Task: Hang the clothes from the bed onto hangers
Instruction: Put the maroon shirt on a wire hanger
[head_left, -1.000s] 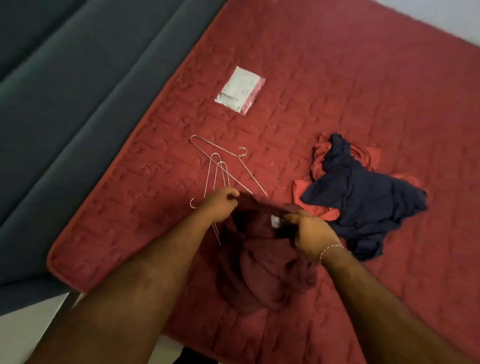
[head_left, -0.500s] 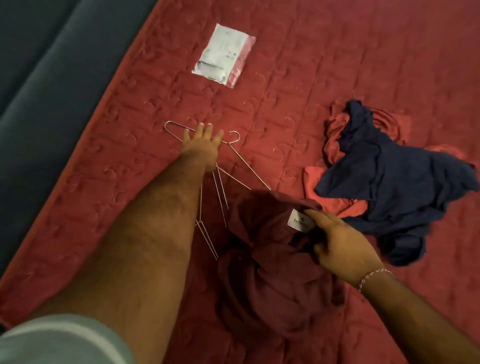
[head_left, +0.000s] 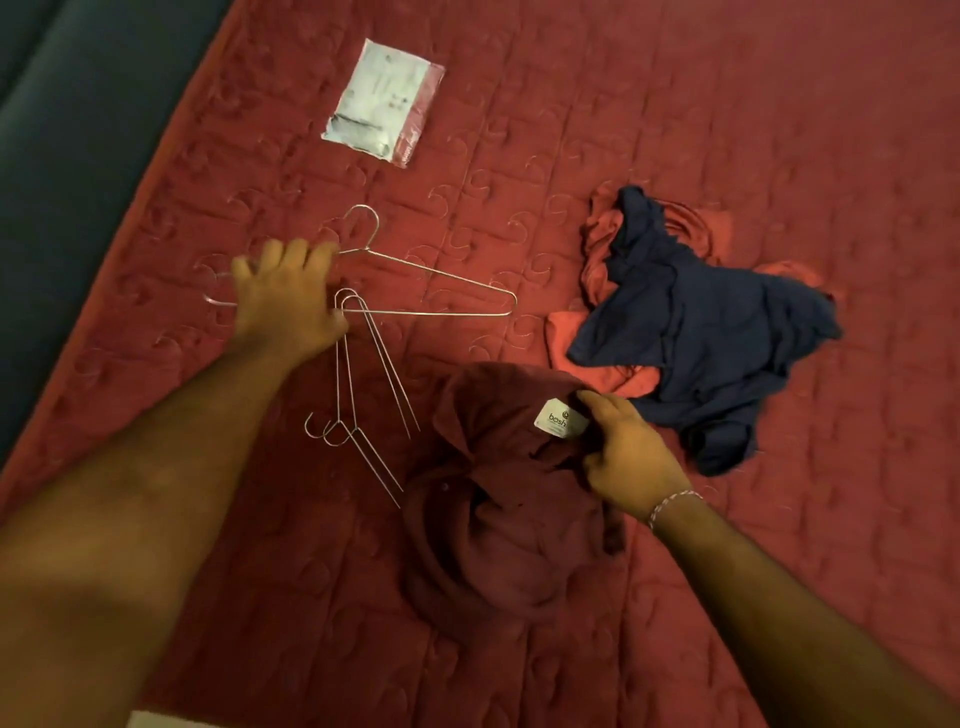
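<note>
Maroon cloth, crumpled into a soft heap, is the shirt (head_left: 498, 499) lying low on the quilted red bedcover (head_left: 727, 104); its white collar label (head_left: 560, 420) reads "bosh" before the right hand (head_left: 631, 460) covers the rest. That hand has its fingers curled over the collar beside the label, gripping the fabric. Three thin wire hangers lie to the shirt's left: one hanger (head_left: 431, 291) spread flat with its hook pointing up the bed, and a pair of hangers (head_left: 358, 395) stacked together with their hooks toward the person. The left hand (head_left: 288, 301) rests on the left part of the single hanger with fingers spread forward; whether it actually grips the wire I cannot tell. Two more garments sit in one pile at the right, a navy garment (head_left: 691, 332) rumpled on top of an orange-red garment (head_left: 602, 343) that shows around its edges. One flat plastic packet (head_left: 384, 101), white with a pink edge, lies higher up; its print is too small to read. Dark grey padded upholstery (head_left: 67, 156) borders the bed on the left.
</note>
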